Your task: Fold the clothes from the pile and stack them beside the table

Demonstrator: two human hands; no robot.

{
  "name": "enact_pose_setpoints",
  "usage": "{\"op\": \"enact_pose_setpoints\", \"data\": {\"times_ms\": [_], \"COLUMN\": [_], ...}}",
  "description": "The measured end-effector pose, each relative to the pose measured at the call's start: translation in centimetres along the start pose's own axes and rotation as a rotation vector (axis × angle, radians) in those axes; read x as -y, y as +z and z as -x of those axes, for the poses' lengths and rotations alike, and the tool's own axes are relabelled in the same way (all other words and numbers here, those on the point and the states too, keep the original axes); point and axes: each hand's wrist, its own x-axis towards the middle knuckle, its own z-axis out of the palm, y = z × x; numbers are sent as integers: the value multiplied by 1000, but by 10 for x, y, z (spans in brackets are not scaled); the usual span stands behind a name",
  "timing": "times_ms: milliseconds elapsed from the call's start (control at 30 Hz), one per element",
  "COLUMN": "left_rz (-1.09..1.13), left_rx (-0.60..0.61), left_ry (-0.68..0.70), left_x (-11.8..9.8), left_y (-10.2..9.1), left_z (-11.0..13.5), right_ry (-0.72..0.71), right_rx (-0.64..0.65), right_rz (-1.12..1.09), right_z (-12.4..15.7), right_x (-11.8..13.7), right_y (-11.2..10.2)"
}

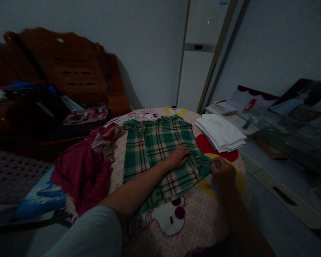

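A green plaid shirt (152, 150) lies spread flat on a pink cartoon-print cloth (203, 217) that covers a table. My left hand (178, 157) rests on the shirt's right half, fingers bent and pressing the fabric down. My right hand (222, 172) is closed on the shirt's right edge, pinching the cloth near a sleeve. A pile of dark red and patterned clothes (82, 171) sits just left of the shirt.
A folded white stack (221, 134) lies on the table's far right. Behind at the left stands a dark wooden bench (75, 71) with clutter. A glass-topped cabinet (283, 135) with papers runs along the right. A tall white appliance (200, 53) stands in the corner.
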Motion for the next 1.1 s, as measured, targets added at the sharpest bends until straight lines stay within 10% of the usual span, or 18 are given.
{"op": "enact_pose_setpoints", "data": {"times_ms": [300,633,1100], "left_rz": [59,-50,183], "left_rx": [192,326,319], "left_ry": [266,239,275], "left_x": [-26,-37,-43], "left_y": [6,5,-11], "left_z": [-1,0,-1], "right_ry": [426,32,406], "right_rx": [10,84,-9], "right_rz": [-209,-145,-68], "right_z": [-2,7,3], "right_x": [-20,-15,-33], "right_y": [-16,-15,-22]}}
